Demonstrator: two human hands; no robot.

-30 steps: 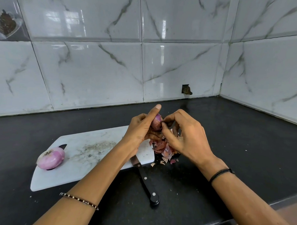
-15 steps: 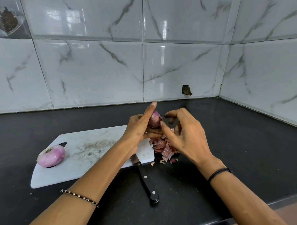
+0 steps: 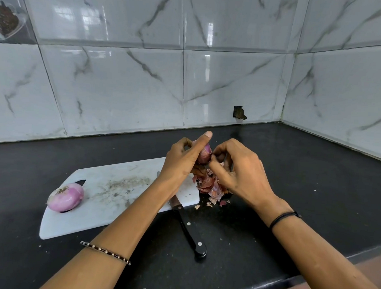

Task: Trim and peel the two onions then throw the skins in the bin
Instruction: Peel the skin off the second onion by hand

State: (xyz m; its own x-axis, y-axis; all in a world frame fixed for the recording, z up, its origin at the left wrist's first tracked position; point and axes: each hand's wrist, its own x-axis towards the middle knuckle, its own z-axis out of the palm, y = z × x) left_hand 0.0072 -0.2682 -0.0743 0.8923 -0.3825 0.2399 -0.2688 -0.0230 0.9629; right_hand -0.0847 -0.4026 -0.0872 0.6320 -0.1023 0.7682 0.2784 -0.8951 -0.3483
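fingers (image 3: 203, 140): head view, looking down at both hands. The left ones are curled round a small red onion with one digit sticking straight up along its side. The right ones are bent in, tips pinching a thin bit of skin on the onion's right side
left hand (image 3: 182, 159): grips the onion from the left, held up off the counter above the right end of the board
right hand (image 3: 238, 169): just beside the left, thumb and forefinger nipping at the skin. Can't tell how much skin it's got, too small
held onion (image 3: 204, 154): reddish purple, mostly hidden between the two hands, only a bit of its right side shows
other onion (image 3: 65, 197): pale pink, looks peeled, lying on its side at the left end of the board, over the handle slot
cutting board (image 3: 123, 198): white and scuffed, sits at an angle on the counter, crumbs across its middle
skins (image 3: 209, 186): loose reddish pile on the counter, right up against the board's right edge, under the hands. A few scraps lie nearer the front edge
knife (image 3: 189, 230): black riveted handle points toward the counter's front edge, blade lies over the board's near right corner, partly hidden by the left forearm
counter (image 3: 303, 170): dark, runs into the corner at the back right
wall (image 3: 122, 88): white marble-look tiles, with a small broken hole (image 3: 239, 113) low down near the corner
wrists: beaded bracelet (image 3: 104, 252) on the left, black band (image 3: 284, 218) on the right
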